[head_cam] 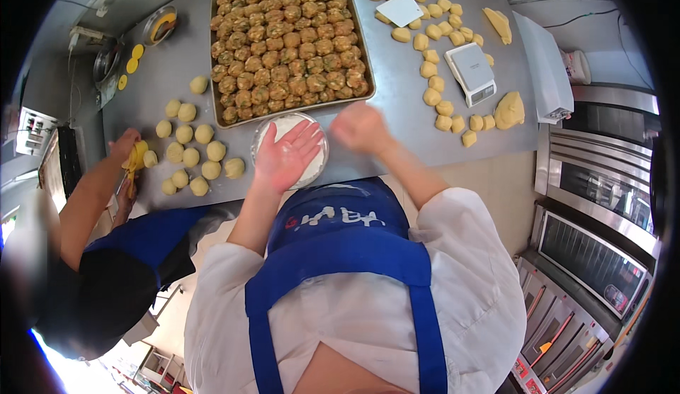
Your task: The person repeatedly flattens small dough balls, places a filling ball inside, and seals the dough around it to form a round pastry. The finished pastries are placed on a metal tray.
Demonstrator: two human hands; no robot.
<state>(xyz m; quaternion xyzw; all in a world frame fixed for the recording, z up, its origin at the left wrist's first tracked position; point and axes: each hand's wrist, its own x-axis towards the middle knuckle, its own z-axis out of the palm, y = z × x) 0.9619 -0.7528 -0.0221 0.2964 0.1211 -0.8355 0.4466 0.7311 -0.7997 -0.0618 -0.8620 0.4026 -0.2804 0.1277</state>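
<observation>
My left hand (pixel 288 156) is palm up with fingers spread and some flour on the palm, above a round bowl of white flour (pixel 317 166). My right hand (pixel 361 128) is curled and blurred by motion, just right of the bowl; whether anything is inside it cannot be told. Beyond both hands, a metal tray (pixel 293 115) holds rows of filling balls (pixel 291 39). Round dough balls (pixel 190 157) lie on the steel table to the left. On the right, cut dough pieces (pixel 431 96) surround a digital kitchen scale (pixel 472 70) and a white scraper (pixel 399 10).
A co-worker's hand (pixel 126 145) holds yellow dough at the table's left end. Metal bowls (pixel 160 25) and flat yellow discs (pixel 132 65) lie at the back left. A larger dough lump (pixel 509 110) sits right of the scale. Ovens (pixel 595 250) stand at the right.
</observation>
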